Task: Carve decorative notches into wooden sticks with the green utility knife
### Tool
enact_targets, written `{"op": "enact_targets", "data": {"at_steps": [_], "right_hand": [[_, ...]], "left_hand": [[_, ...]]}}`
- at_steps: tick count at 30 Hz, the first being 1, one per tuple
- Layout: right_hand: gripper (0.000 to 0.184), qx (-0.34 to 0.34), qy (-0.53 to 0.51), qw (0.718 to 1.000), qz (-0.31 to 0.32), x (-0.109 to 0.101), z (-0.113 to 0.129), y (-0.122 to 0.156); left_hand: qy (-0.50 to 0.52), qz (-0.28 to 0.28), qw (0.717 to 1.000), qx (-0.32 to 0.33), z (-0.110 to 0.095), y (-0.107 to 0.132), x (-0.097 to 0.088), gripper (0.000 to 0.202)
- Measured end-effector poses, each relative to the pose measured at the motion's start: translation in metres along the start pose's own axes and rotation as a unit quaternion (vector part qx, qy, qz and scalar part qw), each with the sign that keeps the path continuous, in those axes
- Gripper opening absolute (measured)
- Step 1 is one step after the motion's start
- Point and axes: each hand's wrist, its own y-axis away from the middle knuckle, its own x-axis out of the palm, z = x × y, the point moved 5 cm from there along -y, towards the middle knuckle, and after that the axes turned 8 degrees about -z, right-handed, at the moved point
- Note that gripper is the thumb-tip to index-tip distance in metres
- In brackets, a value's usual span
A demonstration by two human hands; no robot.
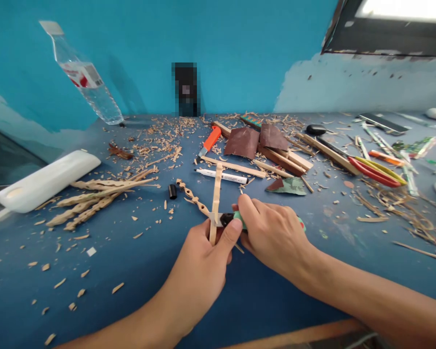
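Observation:
My left hand [203, 257] grips the near end of a thin wooden stick [216, 194] that points away from me across the blue table [131, 271]. My right hand [272, 232] is wrapped round a green-handled utility knife [236, 220], its blade against the stick close to my left thumb. A carved wavy wooden stick [192, 196] lies just left of the one I hold. A black marker cap [172, 191] sits beside it, and a white marker [221, 175] lies behind.
Several carved wavy sticks [98, 196] lie at left near a white oblong case [45, 180]. An orange cutter [209, 143], sandpaper sheets [256, 139], wood strips, pliers [376, 172] and shavings cover the back. A plastic water bottle [85, 80] stands against the wall.

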Motion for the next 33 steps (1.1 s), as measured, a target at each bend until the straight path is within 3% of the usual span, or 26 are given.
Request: {"op": "enact_targets", "data": {"at_steps": [3, 6, 10, 12, 15, 17, 19, 22, 24, 26, 29, 33], "right_hand": [[0.007, -0.024, -0.036, 0.999, -0.013, 0.001, -0.001, 0.000], [0.008, -0.048, -0.105, 0.993, -0.016, -0.002, -0.006, 0.000], [0.016, -0.061, -0.213, 0.975, 0.025, -0.007, -0.014, 0.001], [0.017, -0.062, -0.267, 0.961, 0.029, -0.011, -0.017, 0.002], [0.027, -0.053, -0.320, 0.946, 0.009, -0.018, -0.021, 0.001], [0.032, -0.047, -0.360, 0.932, -0.009, -0.023, -0.024, 0.000], [0.022, -0.017, -0.401, 0.916, -0.029, -0.029, -0.028, -0.002], [0.006, 0.030, -0.450, 0.892, -0.014, -0.034, -0.031, -0.004], [0.004, 0.031, -0.483, 0.875, 0.010, -0.034, -0.027, -0.003], [0.012, 0.015, -0.505, 0.863, 0.018, -0.035, -0.022, 0.000], [0.025, 0.008, -0.509, 0.860, 0.026, -0.034, -0.021, 0.005], [0.022, 0.016, -0.482, 0.873, 0.065, -0.030, -0.026, 0.007]], "left_hand": [[0.007, 0.007, 1.000, -0.005, 0.004, 0.000, -0.001, 0.050], [0.042, 0.061, 0.997, -0.002, 0.005, 0.002, 0.001, 0.047], [0.114, 0.094, 0.988, 0.035, -0.004, 0.007, -0.005, 0.041], [0.130, 0.100, 0.984, 0.066, -0.010, 0.010, -0.010, 0.032], [0.145, 0.152, 0.974, 0.086, -0.012, 0.013, -0.010, 0.018], [0.185, 0.188, 0.961, 0.079, -0.011, 0.014, -0.008, 0.025], [0.220, 0.206, 0.951, 0.075, -0.009, 0.014, -0.006, 0.032], [0.174, 0.192, 0.964, 0.060, -0.001, 0.014, -0.003, 0.021], [0.104, 0.182, 0.976, 0.059, 0.003, 0.016, -0.002, 0.022], [0.054, 0.185, 0.979, 0.065, 0.004, 0.018, -0.001, 0.030], [0.040, 0.216, 0.974, 0.064, 0.000, 0.019, 0.000, 0.033], [0.051, 0.236, 0.970, 0.030, -0.004, 0.020, 0.000, 0.023]]}}
